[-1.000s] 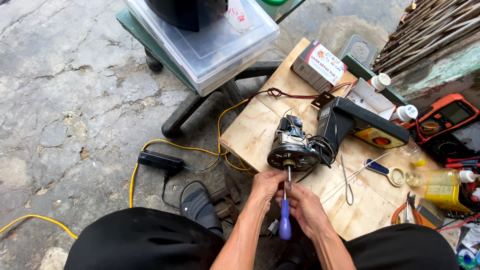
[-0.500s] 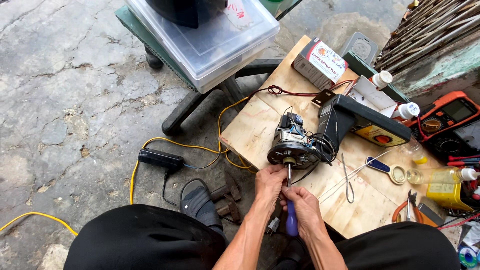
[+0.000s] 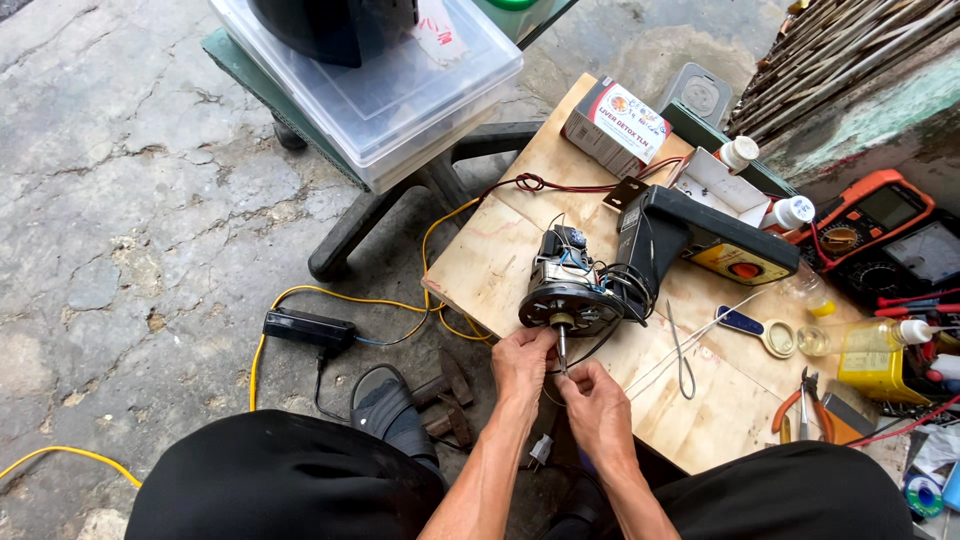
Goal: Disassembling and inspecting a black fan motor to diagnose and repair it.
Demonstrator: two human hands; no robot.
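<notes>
The fan motor [image 3: 572, 290] lies on its side at the near left edge of the plywood surface [image 3: 500, 262], its round black end plate facing the person and its thin steel shaft [image 3: 561, 345] sticking out toward them. Both hands meet at that shaft, just below the motor. The left hand [image 3: 521, 362] is touching the lower rim of the end plate, its fingers curled up beside the shaft; whether it pinches the shaft itself or only steadies the motor cannot be told. The right hand [image 3: 598, 408] sits just behind and to the right of the left, clenched around something thin in line with the shaft; the thing in its grasp is hidden by the fingers.

Black and coloured wires trail from the motor's right side toward a black meter with a yellow face [image 3: 700, 235], which lies just beyond the motor. Farther back from the motor stands a small printed carton [image 3: 616, 125]. To the right of the motor, well apart, lie a blue-handled spoon-shaped tool [image 3: 755, 328], orange-handled pliers [image 3: 800, 400] and a yellow can [image 3: 880, 360]. An orange multimeter [image 3: 855, 225] rests off the surface beyond them.

Left of the motor, down on the concrete floor, a yellow cable [image 3: 255, 345] runs to a black adapter box [image 3: 308, 328], and a hammer head [image 3: 445, 385] lies near the person's sandal [image 3: 390, 415].
</notes>
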